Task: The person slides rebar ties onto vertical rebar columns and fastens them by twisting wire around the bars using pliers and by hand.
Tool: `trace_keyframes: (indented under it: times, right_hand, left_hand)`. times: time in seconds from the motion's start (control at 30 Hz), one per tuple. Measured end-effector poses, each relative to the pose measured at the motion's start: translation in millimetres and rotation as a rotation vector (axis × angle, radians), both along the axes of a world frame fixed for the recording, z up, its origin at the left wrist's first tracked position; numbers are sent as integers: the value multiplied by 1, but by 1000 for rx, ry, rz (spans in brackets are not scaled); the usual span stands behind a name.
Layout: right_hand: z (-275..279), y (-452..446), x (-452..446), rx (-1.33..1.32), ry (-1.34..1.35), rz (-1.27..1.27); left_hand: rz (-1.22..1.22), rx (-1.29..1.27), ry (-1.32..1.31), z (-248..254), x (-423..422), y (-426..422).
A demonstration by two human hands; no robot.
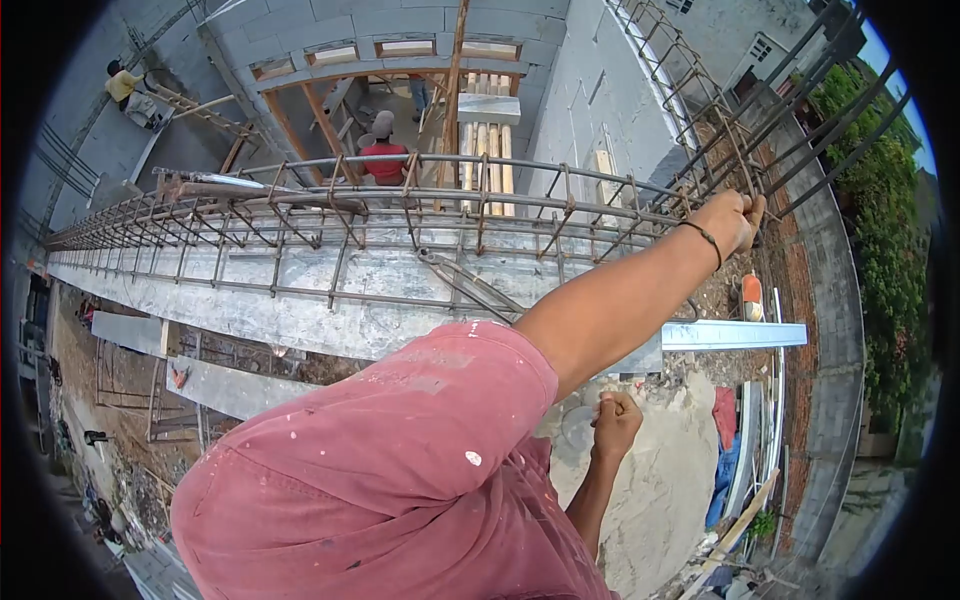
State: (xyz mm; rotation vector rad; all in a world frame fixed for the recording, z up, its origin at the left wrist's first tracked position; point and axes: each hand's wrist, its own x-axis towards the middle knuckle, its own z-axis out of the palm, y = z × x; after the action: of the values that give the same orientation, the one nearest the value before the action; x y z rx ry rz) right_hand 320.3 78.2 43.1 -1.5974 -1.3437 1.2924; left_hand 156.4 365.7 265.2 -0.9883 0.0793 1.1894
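Note:
My left arm reaches across to the right, and my left hand [735,220], with a dark band at the wrist, is closed at the corner where the rebar cage [480,205] meets several upright bars [840,130]. Its fingertips are turned away, so what they grip is hidden. Lower down, my right hand [616,425] is closed near my body, thumb uppermost; I cannot make out anything in it. A tool with two long handles, like pincers [465,280], lies against the cage left of my forearm.
A pale metal channel [735,335] sticks out right, below an orange-and-white bottle [752,298]. Grey boards [240,388] lie lower left. A person in red [385,163] is beyond the cage; another in yellow [123,85] is far left. A block wall [835,400] edges the right side.

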Motion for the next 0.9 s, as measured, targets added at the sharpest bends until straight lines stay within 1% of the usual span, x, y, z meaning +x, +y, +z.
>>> trace_keyframes:
  times: [0.03, 0.07, 0.1, 0.13, 0.17, 0.2, 0.23, 0.27, 0.33, 0.4, 0.43, 0.47, 0.53, 0.57, 0.6, 0.67, 0.7, 0.73, 0.77, 0.8, 0.83, 0.87, 0.9]
  right_hand:
    - [-4, 9, -16, 157, -9, 126]
    - [28, 11, -50, 287, -150, 216]
    - [37, 15, -72, 453, -242, 329]
    - [25, 21, -92, 784, -331, 352]
    - [29, 27, -117, 814, -337, 467]
    - [33, 33, -142, 840, -335, 583]
    - [44, 32, -163, 703, -286, 691]
    - [55, 30, -184, 559, -246, 784]
    - [58, 26, -218, 775, -589, 1002]
    - [33, 25, -236, 794, -591, 1024]
    - [25, 25, -244, 795, -609, 1042]
    - [30, 26, -248, 812, -596, 1050]
    - [43, 32, -245, 742, -584, 1182]
    - [30, 35, -246, 893, -638, 1172]
    - [33, 32, -245, 891, -639, 1172]
    - [47, 27, -240, 998, -730, 1203]
    - [47, 24, -232, 1044, -752, 1178]
    - [56, 21, -221, 1037, -762, 1154]
    - [72, 19, -205, 785, -503, 1138]
    - [82, 21, -189, 542, -248, 1077]
    - [82, 25, -173, 612, -68, 1025]
    - [89, 29, -157, 620, -106, 942]
    - [100, 33, -145, 270, 268, 861]
  left_hand:
    - [9, 4, -8, 4, 3, -11]
    - [-21, 189, 367, 11, 9, -38]
    - [-50, 375, 743, 10, 18, -64]
    - [-100, 548, 878, -5, 35, -88]
    - [-149, 727, 1017, -19, 52, -111]
    - [-206, 934, 1114, -20, 41, -155]
    - [-264, 1145, 1207, -16, 12, -211]
    - [-372, 1287, 1307, -16, -10, -247]
    - [-469, 1385, 1395, -33, -51, -294]
    - [-386, 1342, 1790, -68, -93, -326]
    - [-260, 1233, 2005, -81, -115, -344]
    - [-123, 1107, 2204, -92, -137, -361]
    - [-202, 788, 1858, -105, -179, -394]
    - [-137, 636, 1919, -115, -193, -407]
    - [-76, 487, 1973, -124, -206, -417]
    - [50, 202, 2101, -138, -223, -433]
    - [44, 218, 2102, -144, -229, -440]
    - [95, 45, 2185, -149, -233, -445]
    - [148, -109, 2257, -156, -237, -446]
    - [164, -173, 2326, -171, -241, -446]
    - [166, -197, 2402, -178, -243, -444]
    - [147, -231, 2523, -190, -246, -441]
    - [102, -249, 2628, -194, -247, -436]
